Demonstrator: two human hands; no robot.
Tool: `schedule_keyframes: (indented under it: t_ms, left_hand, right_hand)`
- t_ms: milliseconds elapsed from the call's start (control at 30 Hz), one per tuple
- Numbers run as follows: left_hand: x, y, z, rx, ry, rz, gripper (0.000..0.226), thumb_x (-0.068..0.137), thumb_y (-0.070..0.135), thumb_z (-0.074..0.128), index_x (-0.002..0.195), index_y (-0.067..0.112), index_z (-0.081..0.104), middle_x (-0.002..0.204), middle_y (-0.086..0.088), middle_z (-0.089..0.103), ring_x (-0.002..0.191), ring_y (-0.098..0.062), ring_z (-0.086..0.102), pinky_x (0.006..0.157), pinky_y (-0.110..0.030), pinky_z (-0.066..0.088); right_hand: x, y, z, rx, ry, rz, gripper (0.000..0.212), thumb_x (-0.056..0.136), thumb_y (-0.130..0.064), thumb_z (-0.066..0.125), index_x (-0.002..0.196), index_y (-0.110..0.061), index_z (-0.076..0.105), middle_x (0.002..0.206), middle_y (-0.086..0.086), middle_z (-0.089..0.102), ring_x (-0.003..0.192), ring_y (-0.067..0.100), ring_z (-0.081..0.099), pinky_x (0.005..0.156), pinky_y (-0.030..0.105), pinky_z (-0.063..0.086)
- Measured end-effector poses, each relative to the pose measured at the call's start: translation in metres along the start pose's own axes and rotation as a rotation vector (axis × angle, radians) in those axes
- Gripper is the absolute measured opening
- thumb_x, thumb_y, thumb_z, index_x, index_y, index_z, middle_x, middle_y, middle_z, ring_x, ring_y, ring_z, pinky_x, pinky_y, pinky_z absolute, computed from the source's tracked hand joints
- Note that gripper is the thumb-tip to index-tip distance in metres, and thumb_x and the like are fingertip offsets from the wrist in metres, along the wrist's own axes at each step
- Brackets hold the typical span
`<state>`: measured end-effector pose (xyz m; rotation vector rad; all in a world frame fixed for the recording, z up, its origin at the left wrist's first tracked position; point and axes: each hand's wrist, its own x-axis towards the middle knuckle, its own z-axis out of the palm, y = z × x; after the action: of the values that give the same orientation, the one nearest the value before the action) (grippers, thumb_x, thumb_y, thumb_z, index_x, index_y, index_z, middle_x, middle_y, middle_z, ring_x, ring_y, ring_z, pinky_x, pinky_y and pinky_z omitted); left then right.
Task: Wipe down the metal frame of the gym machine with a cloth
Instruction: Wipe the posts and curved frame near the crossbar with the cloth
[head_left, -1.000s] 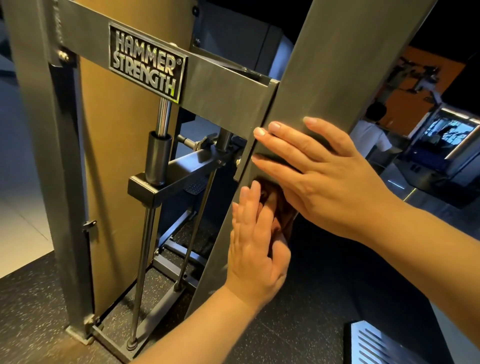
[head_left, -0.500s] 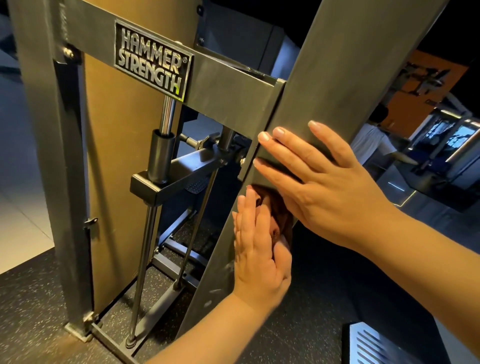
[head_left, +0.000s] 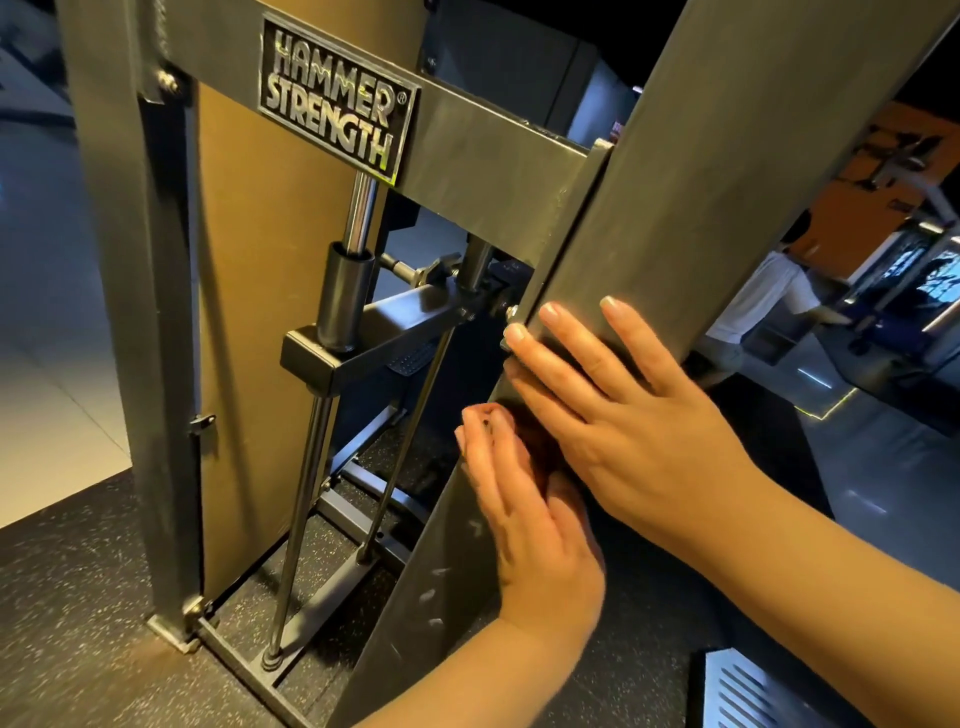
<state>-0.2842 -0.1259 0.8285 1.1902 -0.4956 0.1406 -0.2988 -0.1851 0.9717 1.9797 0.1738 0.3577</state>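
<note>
A grey slanted metal beam of the gym machine's frame runs from the top right down to the floor. My right hand lies flat on it with straight fingers. Just below, my left hand presses a dark reddish-brown cloth against the beam's front edge with straight fingers. Most of the cloth is hidden between the two hands. A crossbar with a "Hammer Strength" plate joins the beam to the left upright.
Chrome guide rods and a black carriage block sit inside the frame. Speckled black rubber floor surrounds the base. A ribbed metal plate lies at the bottom right. A person in white is in the background right.
My left hand with the cloth slid slightly down the beam's edge. The camera moved closer and a bit lower. My right hand stayed flat on the beam.
</note>
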Motion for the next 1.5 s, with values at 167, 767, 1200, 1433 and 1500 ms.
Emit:
schedule_keyframes:
  t_ms: [167,767,1200,1433,1500]
  left_hand:
    - [-0.019,-0.054,-0.016,0.136,-0.002,0.058,0.076,0.100,0.016,0.037,0.166,0.031,0.002,0.175,0.006,-0.004,0.162,-0.023,0.003,0.129,-0.055,0.014]
    - [-0.031,-0.073,-0.019,0.105,0.115,-0.109,0.072,0.103,0.008,0.037,0.164,0.025,0.004,0.172,0.018,-0.002,0.161,-0.012,0.007,0.130,-0.031,0.014]
    - [0.009,-0.019,0.000,-0.054,0.345,-0.196,0.059,0.104,0.021,0.040,0.158,0.040,0.024,0.170,0.006,0.020,0.154,-0.015,0.030,0.126,-0.044,0.030]
    - [-0.049,-0.097,-0.014,0.083,0.315,-0.309,0.060,0.108,0.015,0.035,0.160,0.035,0.013,0.169,0.026,0.005,0.156,-0.001,0.016,0.126,-0.022,0.019]
    - [-0.054,-0.109,-0.015,0.041,0.455,-0.635,0.052,0.111,0.021,0.039,0.158,0.034,0.020,0.170,0.010,0.011,0.155,-0.017,0.024,0.125,-0.037,0.027]
  right_hand:
    - [0.008,-0.006,0.003,-0.005,-0.014,-0.054,0.059,0.103,-0.027,0.019,0.156,-0.010,0.039,0.166,0.015,0.026,0.154,0.036,0.021,0.124,0.059,0.007]
    - [0.006,-0.023,0.006,-0.067,-0.059,-0.036,0.060,0.106,-0.027,0.007,0.162,-0.006,0.011,0.169,0.021,0.003,0.157,0.040,0.003,0.124,0.059,-0.007]
    - [0.003,-0.039,0.018,0.027,-0.063,-0.094,0.062,0.107,-0.033,0.014,0.162,-0.004,0.011,0.168,0.024,0.000,0.157,0.040,-0.002,0.125,0.058,-0.010]
    - [0.002,-0.046,0.018,-0.064,-0.077,-0.084,0.063,0.106,-0.033,0.017,0.162,-0.003,0.007,0.167,0.027,-0.002,0.156,0.043,-0.002,0.123,0.060,-0.012]
    - [0.001,-0.048,0.015,-0.102,-0.132,-0.109,0.067,0.105,-0.036,0.014,0.161,-0.002,0.001,0.166,0.029,-0.007,0.154,0.046,-0.007,0.120,0.062,-0.016]
